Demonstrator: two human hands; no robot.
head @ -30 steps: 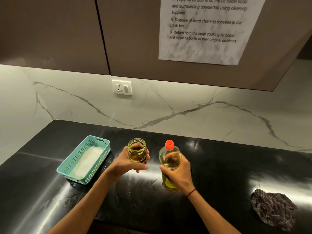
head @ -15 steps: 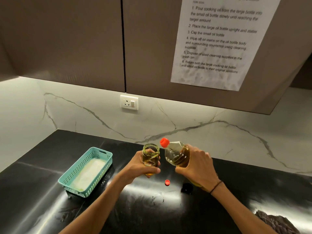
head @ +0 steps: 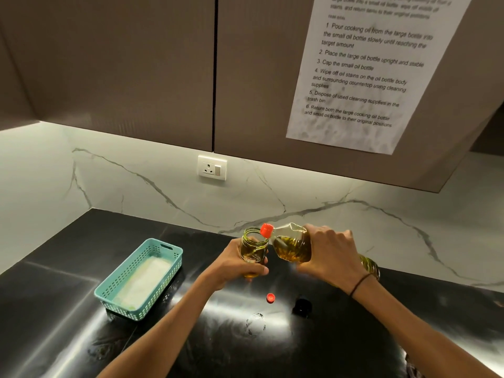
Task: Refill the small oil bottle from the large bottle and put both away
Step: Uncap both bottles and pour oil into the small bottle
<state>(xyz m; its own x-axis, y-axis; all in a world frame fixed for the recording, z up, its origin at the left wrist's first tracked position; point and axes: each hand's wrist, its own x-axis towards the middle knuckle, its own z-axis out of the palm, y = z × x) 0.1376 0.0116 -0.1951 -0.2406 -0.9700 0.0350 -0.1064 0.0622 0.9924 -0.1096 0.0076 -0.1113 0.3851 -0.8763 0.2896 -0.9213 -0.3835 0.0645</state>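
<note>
Black glossy countertop [head: 354, 336], marble backsplash [head: 136, 192], brown wall cabinets [head: 122, 64] above with a printed instruction sheet [head: 362, 72] taped to the right door. White socket [head: 212, 168] on the backsplash below the cabinet seam.

Left hand [head: 231, 264] is wrapped around the small oil bottle [head: 253, 251], a clear glass jar, mouth open, held upright above the counter. Fingers curl round its lower half, thumb across the front. Amber oil inside, roughly the lower part filled; exact level is hard to read through the glass.

Right hand [head: 331, 255] grips the large bottle [head: 293, 245] around its body, fingers curled over the top. Bottle is tipped close to horizontal, neck pointing left, base sticking out past the wrist. Its orange spout [head: 266, 230] sits right at the jar's rim, touching or just short of it; can't tell which. Yellow oil pooled along the low side of the bottle toward the neck. No visible stream that I can make out.

On the counter below the hands: small red cap [head: 270, 297], and a black lid [head: 302, 306] just right of it, apart. Smear or wet patch [head: 256, 321] nearby in the glare.

Teal perforated basket [head: 163, 251] to the left, well apart from the hands, holding a flat pale liner or cloth [head: 143, 285].

Dark wristband [head: 359, 283] on the right wrist.
</note>
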